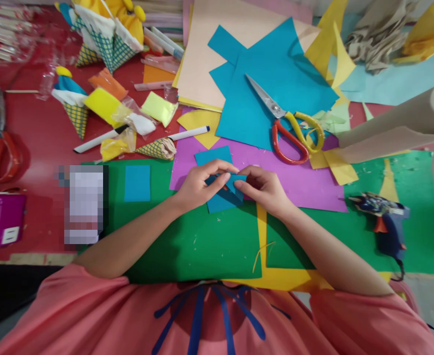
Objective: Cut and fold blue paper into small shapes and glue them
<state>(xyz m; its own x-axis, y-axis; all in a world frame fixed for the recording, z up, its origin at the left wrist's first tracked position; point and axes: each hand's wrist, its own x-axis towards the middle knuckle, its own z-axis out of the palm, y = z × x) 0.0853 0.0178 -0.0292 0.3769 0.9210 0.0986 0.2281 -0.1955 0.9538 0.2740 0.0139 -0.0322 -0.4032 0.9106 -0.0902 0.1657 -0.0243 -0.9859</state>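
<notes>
Holds one small folded blue piece point(240, 182) at the centre of the work, in the fingertips of both hands: left hand point(204, 185) pinched on its nine-o'clock side, right hand point(263, 185) pinched on its three-o'clock side, the two nearly touching. Just beneath, at seven o'clock, one flat blue piece point(221, 203), partly hidden; at eleven, one blue edge point(214, 155), impossible to tell whether separate.

By a clock centred on the hands: at nine, one loose blue square point(137, 183), flat on the first of two green sheets point(187, 251). Under the hands and towards three, one purple sheet point(298, 185). Between twelve and one, one large blue sheet point(254, 64). Two pairs of scissors in all: front scissors point(291, 143) between one and two, partly over the large blue sheet; far scissors point(2, 148) just past nine. Between three and four, one glue gun point(391, 231). Just past two, one cream roll point(390, 118). At ten, one single decorated cone point(72, 103) and, nearer, one plain-topped cone point(156, 149). Towards five, one thin yellow strip point(256, 257).
</notes>
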